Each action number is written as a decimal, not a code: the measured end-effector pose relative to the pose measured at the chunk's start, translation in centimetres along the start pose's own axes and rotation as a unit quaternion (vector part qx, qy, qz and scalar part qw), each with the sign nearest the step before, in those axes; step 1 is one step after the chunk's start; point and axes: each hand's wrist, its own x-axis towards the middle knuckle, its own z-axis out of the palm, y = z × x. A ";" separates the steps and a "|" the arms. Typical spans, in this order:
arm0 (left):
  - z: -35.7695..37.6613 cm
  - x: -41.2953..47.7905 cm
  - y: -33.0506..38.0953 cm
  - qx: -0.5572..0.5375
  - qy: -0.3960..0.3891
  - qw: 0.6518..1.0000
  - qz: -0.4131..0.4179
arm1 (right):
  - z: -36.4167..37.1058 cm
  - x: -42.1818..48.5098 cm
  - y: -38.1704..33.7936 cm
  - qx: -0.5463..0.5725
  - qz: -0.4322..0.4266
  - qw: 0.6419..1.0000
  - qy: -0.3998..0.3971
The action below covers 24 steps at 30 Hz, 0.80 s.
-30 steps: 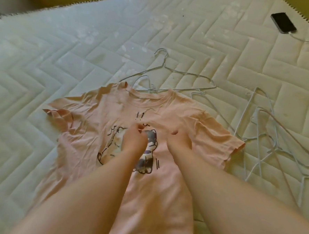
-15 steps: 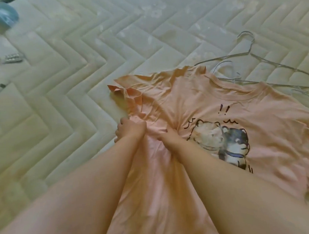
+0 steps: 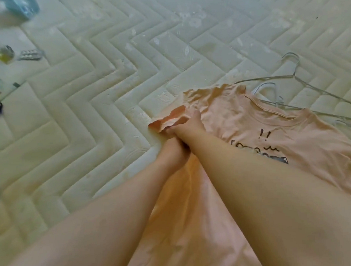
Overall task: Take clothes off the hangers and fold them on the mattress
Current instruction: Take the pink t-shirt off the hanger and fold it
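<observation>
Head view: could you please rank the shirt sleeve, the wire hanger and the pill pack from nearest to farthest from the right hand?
From the right hand:
1. Sleeve: touching the hand, just to its left.
2. Wire hanger: off to the right, beyond the collar.
3. Pill pack: far away at the upper left.

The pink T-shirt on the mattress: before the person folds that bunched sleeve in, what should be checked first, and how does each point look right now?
1. Is the T-shirt off its hanger: ok, it lies print-up on the mattress.
2. Is the sleeve flat: not ok, it is bunched and curled over.
3. Grip of the right hand on the sleeve: ok, its fingers curl at the sleeve's edge.
4. Grip of the left hand: cannot tell, the right wrist covers its fingers.
5. Are the hangers clear of the T-shirt: not ok, their wires lie right against the collar.
</observation>
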 end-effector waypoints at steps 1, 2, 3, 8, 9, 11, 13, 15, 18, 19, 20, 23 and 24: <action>-0.2 -0.3 0.1 0.007 -0.008 1.000 0.028 | -0.5 0.1 -0.2 -0.008 0.027 0.999 0.015; -0.2 -0.6 0.1 -0.004 -0.015 0.999 0.047 | -1.1 0.2 -0.4 -0.009 0.038 0.998 0.039; -0.1 -1.0 0.1 -0.028 -0.021 0.998 0.058 | -1.6 0.3 -0.3 -0.006 0.039 0.997 0.073; 1.6 -2.3 1.1 -0.042 -0.014 0.998 0.037 | -5.1 -0.7 1.3 0.101 0.021 0.975 0.199; 2.3 -2.7 1.7 -0.034 -0.030 0.998 0.035 | -6.5 -0.9 1.7 0.128 0.028 0.968 0.216; 4.3 -3.5 4.0 -0.025 -0.071 0.996 0.050 | -9.7 -1.6 3.2 0.195 0.054 0.949 0.243; 5.9 -4.0 5.5 -0.027 -0.091 0.993 0.071 | -11.5 -1.9 4.5 0.246 0.082 0.931 0.257; 8.9 -4.9 8.3 -0.024 -0.110 0.990 0.084 | -15.2 -2.9 6.7 0.289 0.094 0.910 0.281; 13.9 -6.0 11.9 -0.024 -0.133 0.987 0.090 | -21.0 -4.3 10.7 0.343 0.121 0.880 0.304; 16.1 -6.4 13.5 -0.025 -0.149 0.984 0.091 | -23.4 -4.7 12.7 0.345 0.129 0.877 0.307; 17.9 -6.7 14.6 -0.022 -0.157 0.983 0.090 | -25.3 -5.1 14.4 0.346 0.133 0.879 0.300; 23.1 -7.0 17.3 0.009 -0.151 0.985 0.088 | -30.0 -5.5 19.4 0.363 0.120 0.880 0.282; 24.6 -7.1 18.0 0.018 -0.149 0.985 0.082 | -31.2 -5.4 21.0 0.355 0.142 0.877 0.292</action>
